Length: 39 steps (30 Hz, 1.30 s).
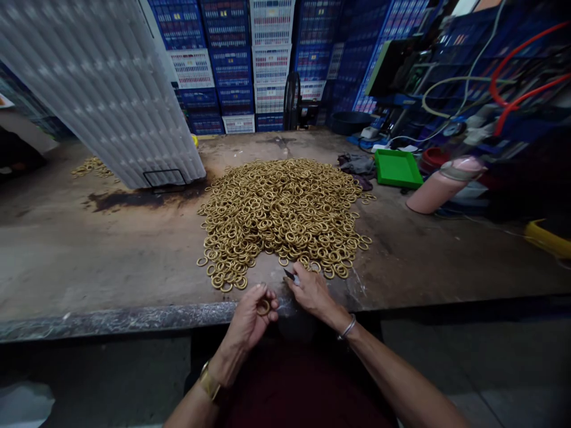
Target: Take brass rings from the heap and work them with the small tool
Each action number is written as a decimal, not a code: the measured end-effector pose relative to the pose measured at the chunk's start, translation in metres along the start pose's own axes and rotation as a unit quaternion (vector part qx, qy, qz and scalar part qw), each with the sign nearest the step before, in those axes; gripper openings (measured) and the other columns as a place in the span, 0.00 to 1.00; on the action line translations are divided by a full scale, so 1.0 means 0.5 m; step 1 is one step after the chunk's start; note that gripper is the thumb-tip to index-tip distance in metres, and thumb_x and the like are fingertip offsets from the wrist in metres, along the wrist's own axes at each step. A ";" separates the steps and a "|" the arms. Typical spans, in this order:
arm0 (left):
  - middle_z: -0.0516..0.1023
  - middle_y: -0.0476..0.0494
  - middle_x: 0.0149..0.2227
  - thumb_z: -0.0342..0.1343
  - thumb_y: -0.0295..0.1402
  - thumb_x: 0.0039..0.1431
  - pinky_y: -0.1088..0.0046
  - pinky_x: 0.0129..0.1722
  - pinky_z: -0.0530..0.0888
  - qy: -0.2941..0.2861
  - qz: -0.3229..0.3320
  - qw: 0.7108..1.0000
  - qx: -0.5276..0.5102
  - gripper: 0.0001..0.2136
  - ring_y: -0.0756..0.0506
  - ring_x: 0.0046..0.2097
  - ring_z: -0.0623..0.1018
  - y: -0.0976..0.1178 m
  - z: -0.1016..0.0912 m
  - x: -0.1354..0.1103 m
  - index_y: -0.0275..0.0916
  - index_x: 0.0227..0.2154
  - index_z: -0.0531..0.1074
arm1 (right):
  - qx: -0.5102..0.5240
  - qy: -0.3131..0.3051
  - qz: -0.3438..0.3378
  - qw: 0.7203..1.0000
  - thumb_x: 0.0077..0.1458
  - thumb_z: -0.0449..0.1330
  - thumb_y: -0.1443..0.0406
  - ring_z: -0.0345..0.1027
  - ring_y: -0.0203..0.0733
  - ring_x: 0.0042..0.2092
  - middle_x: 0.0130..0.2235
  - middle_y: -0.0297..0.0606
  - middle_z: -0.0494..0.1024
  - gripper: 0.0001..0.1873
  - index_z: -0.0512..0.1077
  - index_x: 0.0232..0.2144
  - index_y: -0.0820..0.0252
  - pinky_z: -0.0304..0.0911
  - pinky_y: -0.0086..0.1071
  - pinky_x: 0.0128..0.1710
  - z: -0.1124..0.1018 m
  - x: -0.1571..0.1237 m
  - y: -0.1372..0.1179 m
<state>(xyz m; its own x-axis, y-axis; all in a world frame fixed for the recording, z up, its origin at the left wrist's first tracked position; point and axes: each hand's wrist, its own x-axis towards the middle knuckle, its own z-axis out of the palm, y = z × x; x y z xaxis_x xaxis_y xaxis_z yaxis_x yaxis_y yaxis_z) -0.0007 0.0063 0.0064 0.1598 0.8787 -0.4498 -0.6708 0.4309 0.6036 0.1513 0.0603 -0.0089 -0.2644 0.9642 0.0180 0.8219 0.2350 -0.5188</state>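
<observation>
My left hand (253,315) is closed around a brass-coloured ring (263,307) just over the table's front edge. To its right, my right hand (312,290) grips a small knife (291,276), whose dark pointed blade sticks out to the left. The two hands are a short way apart, and the blade does not touch the ring. Beyond them a large heap of similar rings (289,208) covers the middle of the table, with its near edge close to my right hand.
On the worktable (147,255), a tall stack of translucent ribbed trays (116,89) stands left. A green tray (398,168), dark cloth (359,164) and pink cylinder (439,189) lie right. Crates (229,65) are stacked behind. More rings (91,168) lie far left.
</observation>
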 end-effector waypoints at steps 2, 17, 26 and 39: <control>0.68 0.51 0.24 0.60 0.38 0.46 0.81 0.17 0.62 0.025 0.028 0.998 0.059 0.12 0.54 0.23 0.67 -0.007 0.003 0.003 0.36 0.27 0.65 | 0.072 0.004 -0.030 0.997 0.53 0.51 0.63 0.60 0.34 0.27 0.26 0.32 0.69 0.04 0.64 0.31 0.58 0.50 0.26 0.28 0.001 -0.006 -0.006; 0.58 0.57 0.15 0.52 0.46 0.52 0.81 0.16 0.53 0.007 0.089 0.946 0.311 0.15 0.57 0.16 0.56 -0.013 0.000 -0.002 0.37 0.23 0.64 | 0.366 -0.060 0.027 0.928 0.47 0.53 0.61 0.49 0.30 0.21 0.18 0.25 0.58 0.08 0.60 0.22 0.59 0.48 0.23 0.20 0.019 -0.004 -0.033; 0.64 0.55 0.22 0.52 0.45 0.53 0.83 0.16 0.54 -0.030 0.078 0.973 0.214 0.14 0.58 0.17 0.58 -0.017 -0.005 0.001 0.38 0.26 0.61 | 0.255 0.002 -0.009 0.967 0.49 0.50 0.63 0.53 0.31 0.22 0.19 0.28 0.60 0.08 0.62 0.21 0.59 0.50 0.25 0.23 0.011 -0.005 -0.023; 0.62 0.56 0.18 0.53 0.48 0.50 0.81 0.16 0.54 0.017 0.130 0.945 0.301 0.17 0.57 0.17 0.57 -0.007 0.010 -0.004 0.38 0.23 0.62 | 0.050 -0.079 -0.096 0.991 0.46 0.49 0.71 0.57 0.34 0.22 0.21 0.32 0.68 0.08 0.67 0.26 0.58 0.44 0.27 0.23 0.008 -0.024 -0.030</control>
<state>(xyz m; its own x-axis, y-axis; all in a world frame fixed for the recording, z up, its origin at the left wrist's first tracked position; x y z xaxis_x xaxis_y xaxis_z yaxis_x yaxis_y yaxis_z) 0.0050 0.0039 0.0085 0.0159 0.9684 -0.2488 -0.1495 0.2483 0.9571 0.1401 0.0446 -0.0047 -0.4928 0.8701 -0.0046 0.6968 0.3915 -0.6010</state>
